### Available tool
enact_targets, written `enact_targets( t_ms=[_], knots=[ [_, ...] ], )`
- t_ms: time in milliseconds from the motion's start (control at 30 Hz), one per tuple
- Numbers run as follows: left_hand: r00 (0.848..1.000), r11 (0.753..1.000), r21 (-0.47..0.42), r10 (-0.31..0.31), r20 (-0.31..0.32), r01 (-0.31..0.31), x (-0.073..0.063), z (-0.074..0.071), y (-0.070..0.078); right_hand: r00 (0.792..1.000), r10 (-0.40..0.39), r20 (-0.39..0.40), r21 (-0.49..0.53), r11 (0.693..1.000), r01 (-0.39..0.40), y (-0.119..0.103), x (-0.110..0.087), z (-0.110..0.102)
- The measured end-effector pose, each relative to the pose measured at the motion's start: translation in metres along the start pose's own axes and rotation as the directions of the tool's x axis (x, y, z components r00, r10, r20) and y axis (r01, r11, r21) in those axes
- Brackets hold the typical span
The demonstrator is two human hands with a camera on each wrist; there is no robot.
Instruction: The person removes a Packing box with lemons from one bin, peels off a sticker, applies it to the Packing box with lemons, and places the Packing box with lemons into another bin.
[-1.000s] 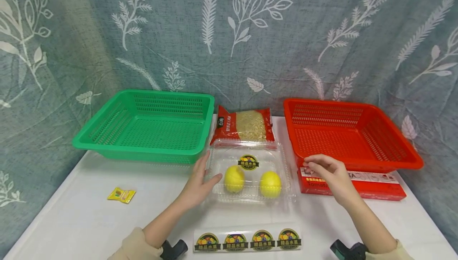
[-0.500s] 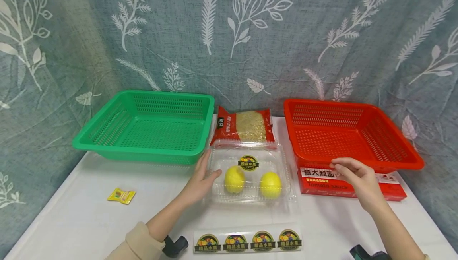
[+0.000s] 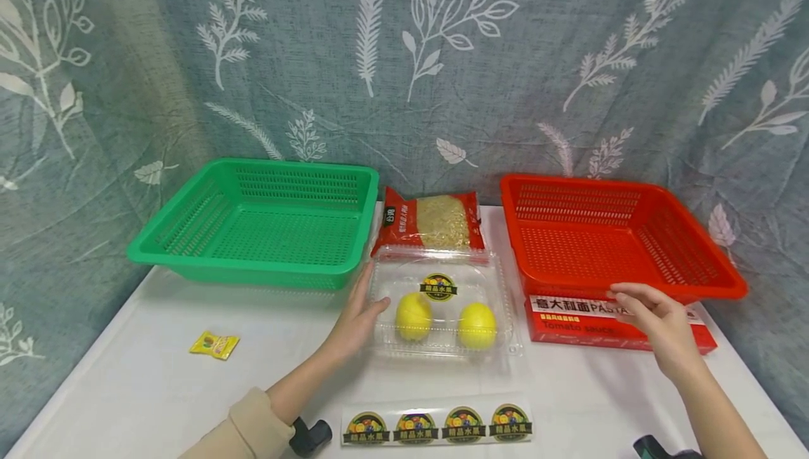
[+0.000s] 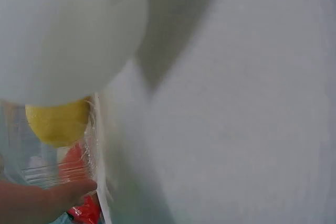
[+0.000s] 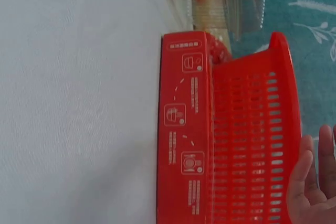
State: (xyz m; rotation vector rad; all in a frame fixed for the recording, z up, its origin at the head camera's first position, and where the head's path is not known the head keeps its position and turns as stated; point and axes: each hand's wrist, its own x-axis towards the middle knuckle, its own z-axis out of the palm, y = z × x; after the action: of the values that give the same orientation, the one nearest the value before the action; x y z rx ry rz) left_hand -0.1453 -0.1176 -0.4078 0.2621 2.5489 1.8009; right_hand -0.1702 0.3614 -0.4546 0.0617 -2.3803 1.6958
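Note:
A clear plastic clamshell box point(image 3: 395, 283) lies mid-table with two yellow lemon-like fruits point(image 3: 413, 316) inside. Its lid is closed and bears a round dark sticker point(image 3: 439, 287). Along the box's left side lies my left hand point(image 3: 354, 322), fingers extended and thumb near the front-left fruit. In the left wrist view a finger point(image 4: 52, 198) appears against the box's edge, though a pale blurred shape hides much there. My right hand point(image 3: 657, 326) hovers over the red pasta box point(image 3: 575, 329) by the red basket's front rim, fingers loosely bent, holding nothing.
A green basket point(image 3: 284, 273) stands back left, a red basket point(image 3: 632, 287) back right. Between them lies a red packet of grain-like food point(image 3: 442, 220). A strip of several round stickers point(image 3: 436, 422) lies in front. A small yellow packet point(image 3: 215, 344) is at left.
My right hand has moved right, away from the clamshell box and along the pasta box, uncovering more of its printing. The left hand has shifted only slightly.

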Motion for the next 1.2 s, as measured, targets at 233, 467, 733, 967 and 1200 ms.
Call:
enact_targets(
  t_ms=[233,467,733,967,1200],
  knots=[
    [0.999,0.998,-0.065,-0.007,-0.033,0.005,-0.001,0.002,0.001,0.998,0.066,0.021,0.147,0.987,-0.068,0.001,0.002,-0.011],
    [0.996,0.991,-0.131,-0.02,-0.087,0.008,-0.002,0.004,0.001,0.992,0.1,0.081,0.334,0.935,-0.121,-0.066,-0.019,0.0],
    [0.993,0.987,-0.152,0.031,-0.113,-0.049,-0.003,0.005,0.005,0.984,0.151,0.092,0.424,0.889,-0.176,-0.049,-0.012,-0.01],
    [0.989,0.978,-0.179,0.082,-0.124,-0.104,-0.001,0.005,0.011,0.966,0.247,0.069,0.493,0.834,-0.249,-0.003,0.003,-0.026],
    [0.985,0.974,-0.19,0.1,-0.139,-0.126,0.0,0.003,0.017,0.94,0.34,0.037,0.58,0.759,-0.297,0.005,0.005,-0.029]
  ],
)
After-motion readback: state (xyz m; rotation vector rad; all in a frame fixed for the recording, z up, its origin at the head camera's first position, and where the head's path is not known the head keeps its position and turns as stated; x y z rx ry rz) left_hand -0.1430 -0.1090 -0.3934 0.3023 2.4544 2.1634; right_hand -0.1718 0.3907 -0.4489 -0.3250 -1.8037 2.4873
